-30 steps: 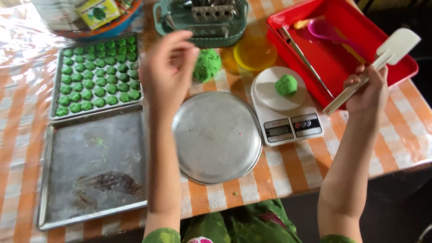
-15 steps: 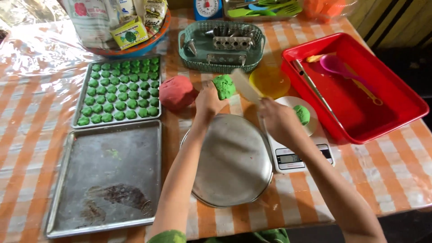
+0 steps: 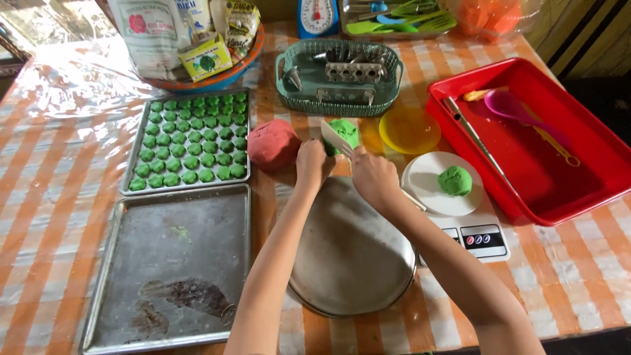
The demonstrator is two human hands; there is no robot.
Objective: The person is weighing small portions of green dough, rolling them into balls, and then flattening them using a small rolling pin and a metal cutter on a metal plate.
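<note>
1. Left hand (image 3: pixel 312 164) is curled, fingers bent down at the near left edge of the green dough (image 3: pixel 345 131). It seems to press or steady the lump, but whether it truly grips cannot be told from above.
2. Right hand (image 3: pixel 371 177) is closed round the handle of a white spatula (image 3: pixel 335 138). The blade slants up and left from the fist, its tip resting on or against the dough.
3. The dough lies just beyond both hands, toward the far side of the table, between the red dough ball (image 3: pixel 273 143) on the left and the yellow lid (image 3: pixel 409 129) on the right. It is roughly round, with no clear long axis.
4. Both hands are about equally near it; the left touches the lump itself, the right reaches it through the blade.
5. The round pan (image 3: pixel 355 263) sits below the wrists, bare.
6. A small green ball (image 3: pixel 455 180) rests on the scale (image 3: pixel 460 217), right of the right hand, apart from it.
7. A tray of green pieces (image 3: pixel 190 141) lies to the left; an empty-looking tray (image 3: pixel 171 269) is nearer. The red tub (image 3: pixel 591 171) is far right.
</note>
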